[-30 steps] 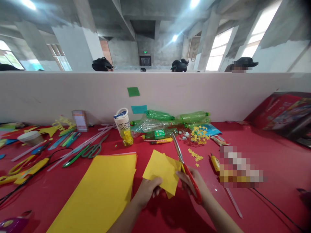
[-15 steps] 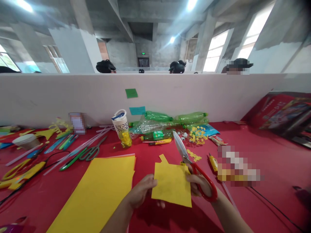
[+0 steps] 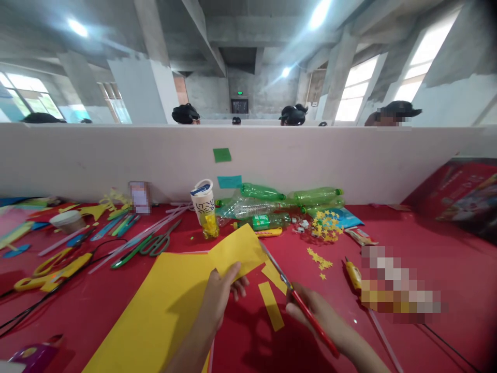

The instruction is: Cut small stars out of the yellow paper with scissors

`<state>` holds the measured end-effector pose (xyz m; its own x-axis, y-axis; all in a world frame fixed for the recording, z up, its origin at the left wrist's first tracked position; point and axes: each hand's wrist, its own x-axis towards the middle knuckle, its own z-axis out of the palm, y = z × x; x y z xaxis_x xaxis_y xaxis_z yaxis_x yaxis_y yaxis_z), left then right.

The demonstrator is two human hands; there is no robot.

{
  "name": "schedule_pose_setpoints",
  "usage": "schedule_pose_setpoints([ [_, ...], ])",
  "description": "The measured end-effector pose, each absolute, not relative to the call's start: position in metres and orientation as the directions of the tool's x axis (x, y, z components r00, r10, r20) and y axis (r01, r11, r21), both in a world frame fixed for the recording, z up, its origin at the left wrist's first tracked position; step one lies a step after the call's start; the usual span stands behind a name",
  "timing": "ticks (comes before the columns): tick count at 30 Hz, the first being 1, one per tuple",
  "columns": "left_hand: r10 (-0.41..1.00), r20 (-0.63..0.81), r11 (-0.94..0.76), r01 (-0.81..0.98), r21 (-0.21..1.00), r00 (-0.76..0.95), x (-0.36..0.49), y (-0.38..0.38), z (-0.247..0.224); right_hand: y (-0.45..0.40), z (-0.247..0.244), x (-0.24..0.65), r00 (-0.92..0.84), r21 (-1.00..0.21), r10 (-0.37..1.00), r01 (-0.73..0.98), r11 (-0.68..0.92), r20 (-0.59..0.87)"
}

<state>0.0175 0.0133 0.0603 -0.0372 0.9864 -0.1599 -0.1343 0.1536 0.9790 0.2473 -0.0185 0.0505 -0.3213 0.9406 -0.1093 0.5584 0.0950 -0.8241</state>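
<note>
Between its thumb and fingers, my left hand (image 3: 225, 290) pinches a yellow paper piece (image 3: 243, 248), raised over the corner of a large yellow sheet stack (image 3: 155, 305). My right hand (image 3: 310, 308) is wrapped round the handles of red-handled scissors (image 3: 285, 277). The scissor blades point up and left, with their tips by the right edge of the held paper. Below the blades lie a narrow yellow strip (image 3: 271, 305) and another yellow piece (image 3: 275, 275), partly hidden by the scissors. Small yellow stars (image 3: 320, 259) lie farther back.
Plastic bottles (image 3: 264, 192) and a white cup (image 3: 202, 202) stand or lie by the low partition (image 3: 155, 155). Green scissors (image 3: 157, 243), pens and a yellow glue gun (image 3: 66, 272) are at left. Another yellow tool (image 3: 353, 274) lies at right, near a blurred patch.
The held paper has moved up and left and turned. The scissors have swung lower, their tips now beside the paper. A strip now shows on the red table between the hands.
</note>
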Motion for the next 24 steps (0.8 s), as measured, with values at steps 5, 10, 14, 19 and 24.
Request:
schedule_pose_setpoints([
  [5,0.962,-0.154,0.101,-0.232,0.967,-0.225,0.009,0.012,0.043,-0.024,0.051,0.239,-0.336,-0.73,0.919,0.678,0.087,-0.204],
  [10,0.957,-0.163,0.107,-0.232,0.967,-0.238,0.007,0.01,0.042,-0.028,0.054,0.231,-0.397,-0.793,0.889,0.606,0.069,-0.227],
  [14,0.947,-0.151,0.061,-0.302,0.951,-0.283,0.003,0.01,0.046,-0.029,0.052,0.228,-0.419,-0.8,0.872,0.597,0.055,-0.253],
  [19,0.95,-0.143,0.054,-0.305,0.951,-0.278,0.004,0.008,0.045,-0.03,0.051,0.226,-0.434,-0.821,0.865,0.569,0.044,-0.254],
  [24,0.966,-0.153,0.101,-0.239,0.966,-0.208,0.014,0.003,0.045,-0.032,0.052,0.223,-0.45,-0.877,0.863,0.48,0.017,-0.229],
])
